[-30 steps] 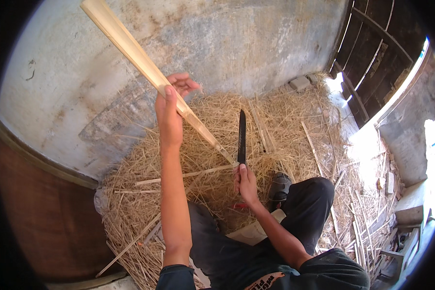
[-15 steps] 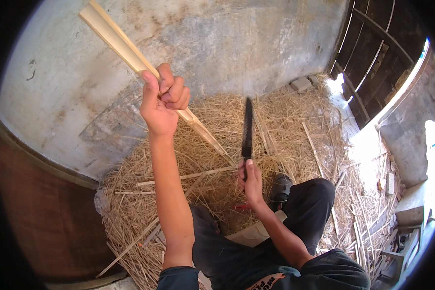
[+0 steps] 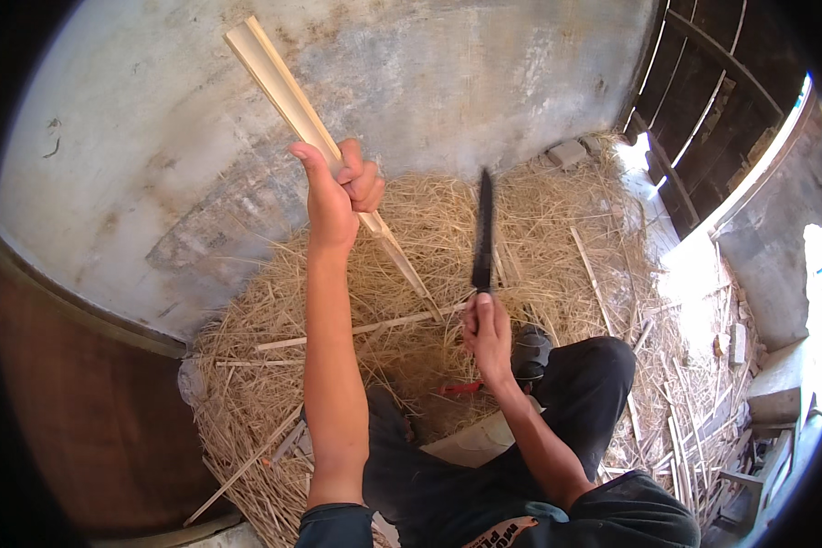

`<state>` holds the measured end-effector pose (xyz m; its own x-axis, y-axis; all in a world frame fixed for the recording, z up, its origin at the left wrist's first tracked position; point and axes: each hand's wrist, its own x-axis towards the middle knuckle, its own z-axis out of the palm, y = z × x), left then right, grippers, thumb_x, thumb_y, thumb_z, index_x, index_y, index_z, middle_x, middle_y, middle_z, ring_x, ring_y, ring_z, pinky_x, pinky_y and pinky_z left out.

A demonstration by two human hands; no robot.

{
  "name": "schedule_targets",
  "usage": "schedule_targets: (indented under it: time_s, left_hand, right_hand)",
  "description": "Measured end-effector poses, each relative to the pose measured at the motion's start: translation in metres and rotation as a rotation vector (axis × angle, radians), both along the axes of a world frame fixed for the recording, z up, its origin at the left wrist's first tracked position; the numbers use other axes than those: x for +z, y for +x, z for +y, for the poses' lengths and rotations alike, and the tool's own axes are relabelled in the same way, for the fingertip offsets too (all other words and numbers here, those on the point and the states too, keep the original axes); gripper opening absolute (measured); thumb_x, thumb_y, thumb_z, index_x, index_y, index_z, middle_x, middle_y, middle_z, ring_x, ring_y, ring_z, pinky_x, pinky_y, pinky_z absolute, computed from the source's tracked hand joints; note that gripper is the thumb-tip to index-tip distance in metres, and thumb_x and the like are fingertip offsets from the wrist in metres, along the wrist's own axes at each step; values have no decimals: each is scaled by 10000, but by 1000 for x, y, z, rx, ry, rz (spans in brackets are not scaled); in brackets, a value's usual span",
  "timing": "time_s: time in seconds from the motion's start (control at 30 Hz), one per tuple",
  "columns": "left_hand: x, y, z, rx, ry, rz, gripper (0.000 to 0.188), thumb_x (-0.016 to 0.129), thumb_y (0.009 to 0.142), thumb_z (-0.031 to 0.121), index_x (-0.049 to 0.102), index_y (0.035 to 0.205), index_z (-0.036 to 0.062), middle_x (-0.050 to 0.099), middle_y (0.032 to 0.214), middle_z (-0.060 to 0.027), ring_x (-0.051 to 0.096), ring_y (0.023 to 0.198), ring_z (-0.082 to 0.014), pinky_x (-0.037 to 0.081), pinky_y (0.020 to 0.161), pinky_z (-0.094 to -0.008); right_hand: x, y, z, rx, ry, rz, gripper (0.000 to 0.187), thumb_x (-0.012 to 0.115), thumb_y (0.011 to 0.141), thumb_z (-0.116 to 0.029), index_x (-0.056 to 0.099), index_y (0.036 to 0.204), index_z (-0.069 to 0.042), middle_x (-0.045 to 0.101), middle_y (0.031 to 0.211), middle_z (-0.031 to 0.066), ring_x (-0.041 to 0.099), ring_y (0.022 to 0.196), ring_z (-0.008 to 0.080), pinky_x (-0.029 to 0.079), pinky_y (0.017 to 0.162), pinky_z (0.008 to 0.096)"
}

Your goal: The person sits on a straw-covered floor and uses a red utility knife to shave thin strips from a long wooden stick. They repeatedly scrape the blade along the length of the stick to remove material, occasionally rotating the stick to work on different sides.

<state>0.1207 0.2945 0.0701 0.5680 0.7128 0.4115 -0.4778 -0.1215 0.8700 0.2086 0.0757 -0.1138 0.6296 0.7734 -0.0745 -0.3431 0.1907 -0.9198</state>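
Observation:
My left hand (image 3: 340, 196) is wrapped around a pale split bamboo piece (image 3: 283, 87), its hollow side showing. The piece slants from the upper left down to a narrow tip among the straw in front of me. In my right hand (image 3: 490, 333) is the handle of a knife (image 3: 484, 228) with a long dark blade. The blade points up and away, to the right of the bamboo and apart from it. Part of the handle is hidden by my fingers.
Straw and bamboo shavings (image 3: 557, 247) cover the floor, with thin strips (image 3: 594, 279) among them. A red-handled tool (image 3: 461, 388) lies between my legs. A stained wall (image 3: 411, 100) rises ahead. Bricks (image 3: 566, 153) sit at its foot, and a wooden board (image 3: 82, 393) stands at left.
My left hand has shifted right and slightly down, bringing the bamboo more upright. My right hand has moved a little to the right and down with the knife.

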Motion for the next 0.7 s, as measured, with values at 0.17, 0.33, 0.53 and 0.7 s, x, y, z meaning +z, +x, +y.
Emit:
schedule_targets:
  time_s: [0.17, 0.33, 0.53, 0.7]
  left_hand:
    - [-2, 3, -1, 29, -15, 10, 764, 181, 920, 920, 245, 681, 196, 157, 551, 68, 99, 488, -97, 107, 466, -304]
    - [-7, -3, 0, 72, 14, 22, 769, 173, 918, 922, 238, 676, 195, 153, 550, 64, 91, 487, -100, 103, 462, -308]
    - [-10, -13, -4, 109, -12, 20, 771, 167, 915, 924, 235, 678, 193, 153, 553, 64, 88, 491, -100, 102, 464, -311]
    - [-6, -5, -11, 81, -12, 31, 769, 159, 917, 920, 243, 688, 191, 158, 558, 64, 104, 499, -101, 117, 472, -306]
  right_hand:
    - [-94, -27, 9, -118, -224, -520, 398, 445, 1139, -340, 558, 965, 0, 500, 672, 32, 478, 580, 121, 383, 520, 340]
    - [-135, -31, 13, 189, -379, -283, 424, 454, 1129, -347, 573, 912, -4, 518, 660, 51, 498, 592, 139, 415, 558, 368]
    - [-11, -14, 7, -10, -71, -81, 355, 435, 1142, -300, 523, 896, -59, 443, 669, -12, 430, 583, 68, 351, 522, 271]
    - [-125, -27, 9, -3, -299, -494, 428, 441, 1145, -354, 555, 941, 5, 525, 684, 63, 514, 566, 179, 420, 545, 370]
